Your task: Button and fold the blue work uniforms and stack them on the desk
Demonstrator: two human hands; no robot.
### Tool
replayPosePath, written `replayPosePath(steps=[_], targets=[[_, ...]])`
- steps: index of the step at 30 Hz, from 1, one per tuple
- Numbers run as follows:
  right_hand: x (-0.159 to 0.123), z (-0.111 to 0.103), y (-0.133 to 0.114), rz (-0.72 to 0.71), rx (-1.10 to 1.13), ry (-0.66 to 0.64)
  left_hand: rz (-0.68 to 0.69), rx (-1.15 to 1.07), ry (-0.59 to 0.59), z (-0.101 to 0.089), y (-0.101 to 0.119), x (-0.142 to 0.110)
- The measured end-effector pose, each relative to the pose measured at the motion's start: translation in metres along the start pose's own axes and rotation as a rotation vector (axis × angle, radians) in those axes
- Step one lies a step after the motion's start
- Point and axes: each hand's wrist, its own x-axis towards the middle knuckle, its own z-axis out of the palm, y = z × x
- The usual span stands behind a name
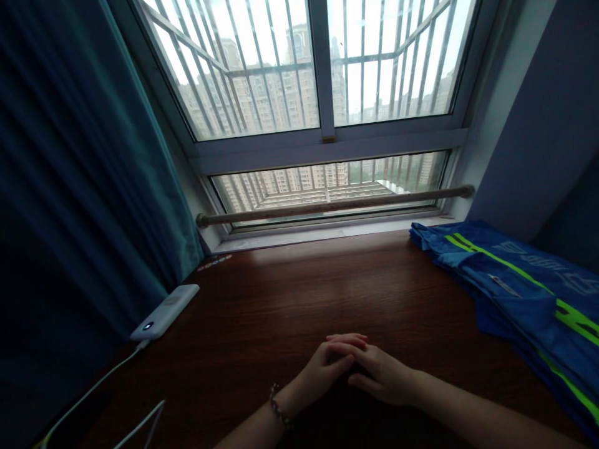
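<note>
My left hand (326,363) rests low on the brown wooden table, with a braided bracelet (279,406) around its wrist. Over its fingers lies my right hand (378,373), coming in from the right side. The two hands touch and overlap, their fingers loosely stretched and partly crossing. Nothing shows in either one. Some of the left fingers are hidden beneath the right hand. Around the hands is the bare dark wood of the table (299,293).
A white power bank (166,312) with a plugged-in cable (93,390) lies at left, beside a blue curtain (93,156). Folded blue clothing (510,274) with yellow-green stripes is at right. Beyond the table, a rail (327,207) crosses a barred window (262,68).
</note>
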Motion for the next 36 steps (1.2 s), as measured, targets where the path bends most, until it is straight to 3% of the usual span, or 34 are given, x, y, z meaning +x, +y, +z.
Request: replayPosePath(steps=[36], targets=[[0.0003,0.0073,0.0059,0.031,-0.027,0.024,-0.018,-0.075,-0.019,-0.0008,0.0007,-0.0007]])
